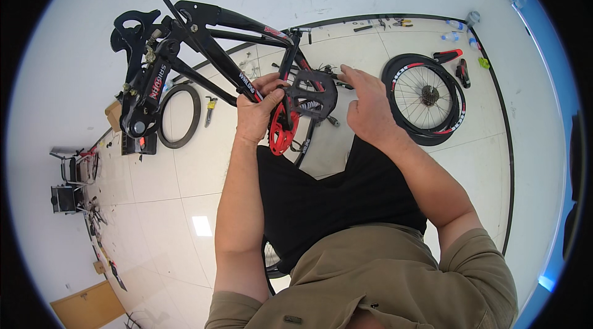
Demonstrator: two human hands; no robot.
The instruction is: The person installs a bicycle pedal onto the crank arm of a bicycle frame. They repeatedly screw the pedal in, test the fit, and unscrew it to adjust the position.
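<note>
A black bicycle frame (216, 57) with red and white markings stands tilted in front of me, its fork end toward the upper left. My left hand (254, 114) is closed at the pedal end of the crank arm (286, 113), thumb pressed near the pedal axle. The black platform pedal (313, 95) sits just right of that thumb. Below it shows the red chainring (281, 137). My right hand (370, 105) is raised right of the pedal, fingers and thumb apart, its fingertips near dark parts behind. I see nothing held in it.
Right of me lie a spoked wheel with cassette (430, 95) and a red-black saddle (448, 55). A loose tyre (180, 116) lies left, near a yellow-handled tool (210, 107). Along the far wall are a hammer (370, 26) and water bottles (451, 37). A chair (68, 174) stands far left.
</note>
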